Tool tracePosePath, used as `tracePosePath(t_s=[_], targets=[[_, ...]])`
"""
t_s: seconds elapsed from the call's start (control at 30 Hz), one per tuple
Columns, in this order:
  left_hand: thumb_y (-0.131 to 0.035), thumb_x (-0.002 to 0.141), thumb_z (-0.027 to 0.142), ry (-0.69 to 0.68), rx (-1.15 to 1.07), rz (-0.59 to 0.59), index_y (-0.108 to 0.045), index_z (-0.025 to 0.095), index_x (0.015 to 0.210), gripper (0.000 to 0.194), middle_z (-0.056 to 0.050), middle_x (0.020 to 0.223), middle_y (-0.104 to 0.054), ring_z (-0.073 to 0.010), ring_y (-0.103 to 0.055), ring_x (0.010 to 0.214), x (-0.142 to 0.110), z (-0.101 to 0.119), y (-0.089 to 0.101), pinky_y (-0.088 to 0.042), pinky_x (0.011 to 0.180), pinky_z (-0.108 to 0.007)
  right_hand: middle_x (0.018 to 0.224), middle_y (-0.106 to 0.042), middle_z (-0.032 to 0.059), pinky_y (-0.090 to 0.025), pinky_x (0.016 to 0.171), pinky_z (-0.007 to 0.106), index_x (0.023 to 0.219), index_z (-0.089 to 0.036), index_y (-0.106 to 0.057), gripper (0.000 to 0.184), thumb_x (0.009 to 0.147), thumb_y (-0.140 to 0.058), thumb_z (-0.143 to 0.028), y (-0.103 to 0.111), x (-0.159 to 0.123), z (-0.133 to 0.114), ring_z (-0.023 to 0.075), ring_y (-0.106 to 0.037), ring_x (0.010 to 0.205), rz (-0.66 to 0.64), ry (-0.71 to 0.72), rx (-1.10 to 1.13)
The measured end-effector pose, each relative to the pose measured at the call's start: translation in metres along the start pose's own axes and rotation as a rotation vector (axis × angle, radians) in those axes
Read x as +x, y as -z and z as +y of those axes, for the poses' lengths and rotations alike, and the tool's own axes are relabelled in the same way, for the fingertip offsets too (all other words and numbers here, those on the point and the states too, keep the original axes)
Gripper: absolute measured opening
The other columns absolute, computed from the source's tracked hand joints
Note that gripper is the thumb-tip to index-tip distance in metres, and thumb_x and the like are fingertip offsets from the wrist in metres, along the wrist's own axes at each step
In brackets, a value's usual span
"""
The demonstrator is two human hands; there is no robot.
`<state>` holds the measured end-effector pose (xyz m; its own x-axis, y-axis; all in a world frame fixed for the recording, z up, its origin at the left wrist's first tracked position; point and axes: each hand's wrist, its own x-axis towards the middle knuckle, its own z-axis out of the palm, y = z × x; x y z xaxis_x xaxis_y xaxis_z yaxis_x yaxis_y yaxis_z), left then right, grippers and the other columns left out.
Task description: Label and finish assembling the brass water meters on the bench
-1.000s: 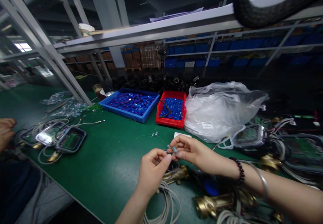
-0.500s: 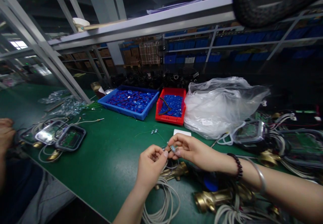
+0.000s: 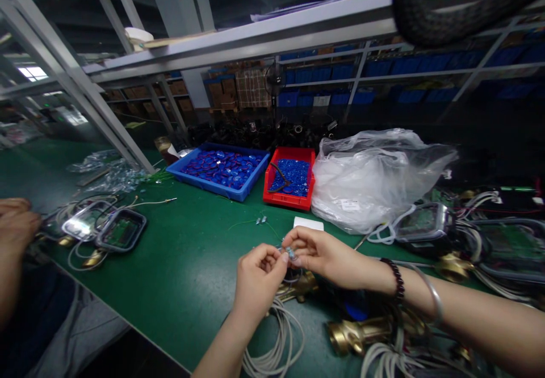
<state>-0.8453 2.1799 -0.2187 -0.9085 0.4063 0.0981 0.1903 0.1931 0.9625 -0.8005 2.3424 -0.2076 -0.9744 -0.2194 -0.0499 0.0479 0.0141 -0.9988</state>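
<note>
In front of me, above the green table, my two hands meet with fingertips almost touching. My right hand [image 3: 314, 251] pinches a small pale-blue piece [image 3: 290, 252] between thumb and fingers. Thumb and forefinger of my left hand [image 3: 260, 273] are pressed together beside it; what they grip is too small to make out. Below the hands lie a brass pipe fitting [image 3: 300, 288] and a coil of grey cable [image 3: 275, 341]. Just beyond them, two similar small pale-blue pieces [image 3: 261, 220] rest on the table with thin green wire.
A blue tray [image 3: 208, 186] of blue discs and a red bin [image 3: 289, 201] of small blue parts stand behind. Right of them sits a clear plastic bag [image 3: 361, 190]. Meters with cables [image 3: 121, 230] lie left, near another person's hand [image 3: 17, 225]. More brass fittings [image 3: 353, 335] lie right.
My left hand has shifted slightly right, closer to the right fingertips. The other person's hand at the left has moved a little further into view.
</note>
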Motion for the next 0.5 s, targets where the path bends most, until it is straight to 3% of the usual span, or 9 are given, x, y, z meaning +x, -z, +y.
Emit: tracePosePath(t_s=[0.17, 0.27, 0.4, 0.5], targets=[[-0.058, 0.078, 0.04, 0.038, -0.194, 0.02, -0.06, 0.016, 0.088, 0.026, -0.002, 0.068, -0.066, -0.0135, -0.061, 0.06, -0.004, -0.004, 0.002, -0.049, 0.059, -0.023, 0.087, -0.062, 0.0024, -0.048, 0.079, 0.031, 0.094, -0.018, -0.048, 0.037, 0.072, -0.071, -0.036, 0.0, 0.003, -0.001, 0.0148, -0.062, 0.083, 0.018, -0.001, 0.04], [-0.06, 0.078, 0.042, 0.042, -0.258, 0.008, -0.056, 0.016, 0.094, 0.03, -0.001, 0.067, -0.066, -0.0132, -0.062, 0.061, -0.004, -0.004, 0.002, -0.05, 0.062, -0.024, 0.083, -0.061, 0.002, -0.047, 0.073, 0.029, 0.093, -0.016, -0.053, 0.033, 0.073, -0.07, -0.035, -0.002, 0.004, -0.003, 0.0139, -0.06, 0.076, 0.019, 0.01, -0.01], [-0.074, 0.064, 0.048, 0.097, -0.368, -0.053, -0.058, 0.015, 0.085, 0.042, -0.001, 0.068, -0.065, -0.0127, -0.061, 0.062, 0.0, -0.004, -0.002, -0.049, 0.061, -0.023, 0.085, -0.06, 0.0043, -0.047, 0.067, 0.029, 0.09, -0.016, -0.059, 0.023, 0.08, -0.061, -0.036, -0.008, 0.005, -0.004, 0.0161, -0.057, 0.074, 0.073, 0.123, -0.265], [-0.078, 0.056, 0.055, 0.195, -0.478, 0.0, -0.056, 0.015, 0.075, 0.049, -0.001, 0.064, -0.061, -0.0115, -0.057, 0.056, 0.002, -0.006, -0.006, -0.048, 0.058, -0.024, 0.092, -0.061, 0.0072, -0.049, 0.071, 0.032, 0.098, -0.017, -0.058, 0.018, 0.086, -0.052, -0.029, -0.012, 0.006, 0.0, 0.0187, -0.059, 0.08, 0.18, 0.278, -0.566]])
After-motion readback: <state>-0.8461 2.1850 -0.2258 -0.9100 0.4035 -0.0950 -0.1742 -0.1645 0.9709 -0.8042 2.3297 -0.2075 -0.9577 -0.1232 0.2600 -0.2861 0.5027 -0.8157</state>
